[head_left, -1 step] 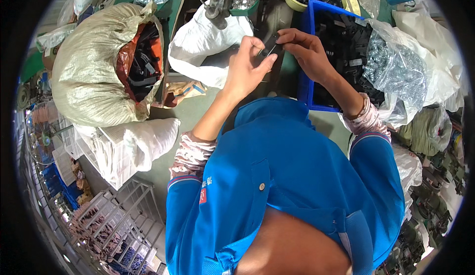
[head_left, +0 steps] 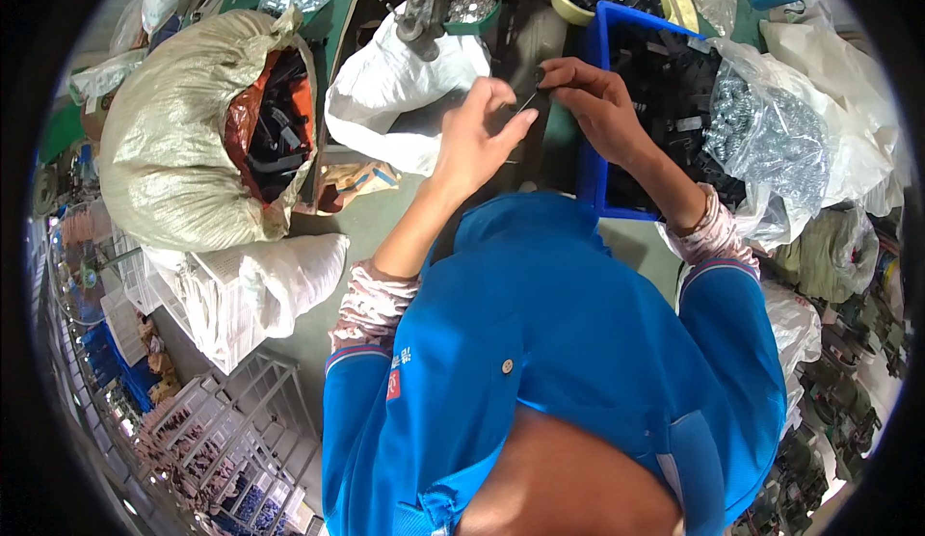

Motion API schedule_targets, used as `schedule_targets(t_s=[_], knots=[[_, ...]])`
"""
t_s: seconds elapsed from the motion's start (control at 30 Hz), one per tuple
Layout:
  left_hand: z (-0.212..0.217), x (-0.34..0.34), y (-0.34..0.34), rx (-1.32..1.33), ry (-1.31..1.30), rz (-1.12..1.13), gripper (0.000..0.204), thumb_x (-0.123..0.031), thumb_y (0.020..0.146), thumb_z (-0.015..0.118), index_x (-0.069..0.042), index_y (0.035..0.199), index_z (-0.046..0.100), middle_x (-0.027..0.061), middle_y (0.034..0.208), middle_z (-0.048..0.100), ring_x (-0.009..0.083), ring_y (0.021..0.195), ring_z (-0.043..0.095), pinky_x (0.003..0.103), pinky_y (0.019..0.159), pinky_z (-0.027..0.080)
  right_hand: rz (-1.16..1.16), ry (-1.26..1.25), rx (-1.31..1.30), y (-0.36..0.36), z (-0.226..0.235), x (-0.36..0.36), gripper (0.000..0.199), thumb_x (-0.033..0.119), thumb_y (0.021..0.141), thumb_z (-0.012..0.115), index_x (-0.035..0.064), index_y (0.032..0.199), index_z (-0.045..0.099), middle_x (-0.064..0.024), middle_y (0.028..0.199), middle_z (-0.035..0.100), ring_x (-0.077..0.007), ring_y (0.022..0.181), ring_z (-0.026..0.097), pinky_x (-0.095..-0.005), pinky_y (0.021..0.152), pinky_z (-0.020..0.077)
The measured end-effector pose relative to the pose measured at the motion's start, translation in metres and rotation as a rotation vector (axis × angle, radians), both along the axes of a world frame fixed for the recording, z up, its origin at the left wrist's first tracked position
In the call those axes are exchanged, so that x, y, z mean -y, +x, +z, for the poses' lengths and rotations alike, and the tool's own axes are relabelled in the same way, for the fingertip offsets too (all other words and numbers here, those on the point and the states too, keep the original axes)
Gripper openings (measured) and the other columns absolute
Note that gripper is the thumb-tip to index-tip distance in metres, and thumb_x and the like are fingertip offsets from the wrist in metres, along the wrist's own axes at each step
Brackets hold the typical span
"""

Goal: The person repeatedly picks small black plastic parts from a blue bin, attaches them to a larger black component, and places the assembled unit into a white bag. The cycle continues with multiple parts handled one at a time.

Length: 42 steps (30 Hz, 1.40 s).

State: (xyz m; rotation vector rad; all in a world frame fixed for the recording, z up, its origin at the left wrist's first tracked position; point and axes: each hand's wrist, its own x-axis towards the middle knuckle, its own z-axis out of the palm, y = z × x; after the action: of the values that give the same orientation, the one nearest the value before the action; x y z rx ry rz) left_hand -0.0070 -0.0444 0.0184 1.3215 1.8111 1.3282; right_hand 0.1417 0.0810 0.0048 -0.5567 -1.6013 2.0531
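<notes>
My right hand (head_left: 602,112) pinches a small black part (head_left: 541,79) between thumb and fingertips, above the work area in front of me. A thin, shiny metal pin (head_left: 527,103) slants from that part toward my left thumb. I cannot tell whether the thumb touches it. My left hand (head_left: 469,141) faces the part from the left, thumb and forefinger apart, the fingertips slightly blurred. Just right of my right hand stands a blue crate (head_left: 599,165) holding many black plastic parts (head_left: 665,83). A white cloth-like sack (head_left: 371,102) lies open left of my left hand.
A metal machine arm (head_left: 417,30) and a green bowl of small metal pieces (head_left: 472,27) stand ahead. Far right is a yellow basin (head_left: 568,6) of black parts. A clear bag of springs (head_left: 771,131) rests on the crate's right. At left bulges a big woven sack (head_left: 173,131).
My left forefinger and thumb have spread apart, and the dark piece seen between them no longer shows there. My right hand keeps its pinch in nearly the same place.
</notes>
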Motion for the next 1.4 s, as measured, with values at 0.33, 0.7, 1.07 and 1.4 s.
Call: schedule_targets(t_s=[0.33,0.7,1.07,1.4], knots=[[-0.015,0.002,-0.009,0.424,0.039,0.104,0.019,-0.010,0.087,0.067,-0.005,0.078,0.051,0.0016,0.064,0.056,0.0057,0.056,0.053,0.022,0.049,0.040,-0.221,1.291,0.557,-0.040,-0.018,-0.184,0.019,0.008,0.080,0.054,0.0023,0.092,0.067,-0.0127,0.090,0.067,-0.0329,0.085,0.063,-0.0373,0.075,0.0523],[-0.013,0.021,-0.043,0.474,0.190,0.164,0.019,-0.016,0.091,0.063,-0.005,0.082,0.051,0.0102,0.086,0.065,0.0035,0.050,0.050,0.017,0.040,0.033,0.457,1.687,1.126,-0.103,-0.044,-0.219,0.034,0.004,0.080,0.055,0.0092,0.113,0.060,-0.0165,0.104,0.063,-0.0323,0.098,0.063,-0.0435,0.074,0.0538],[-0.012,0.024,-0.077,0.672,0.234,0.112,0.022,-0.003,0.088,0.064,-0.005,0.073,0.047,0.0192,0.116,0.060,0.0085,0.068,0.058,0.021,0.054,0.048,0.396,1.529,1.261,-0.084,-0.013,-0.240,0.031,0.014,0.081,0.058,0.0065,0.111,0.056,-0.0223,0.100,0.063,-0.0388,0.096,0.060,-0.0464,0.079,0.0506],[-0.015,0.026,-0.088,0.665,0.140,0.100,0.030,-0.001,0.084,0.066,-0.005,0.065,0.044,0.0188,0.102,0.066,0.0117,0.075,0.063,0.024,0.061,0.047,0.124,1.531,1.179,-0.088,-0.073,-0.249,0.033,0.012,0.081,0.059,0.0054,0.113,0.053,-0.0217,0.109,0.061,-0.0401,0.101,0.059,-0.0453,0.081,0.0515]])
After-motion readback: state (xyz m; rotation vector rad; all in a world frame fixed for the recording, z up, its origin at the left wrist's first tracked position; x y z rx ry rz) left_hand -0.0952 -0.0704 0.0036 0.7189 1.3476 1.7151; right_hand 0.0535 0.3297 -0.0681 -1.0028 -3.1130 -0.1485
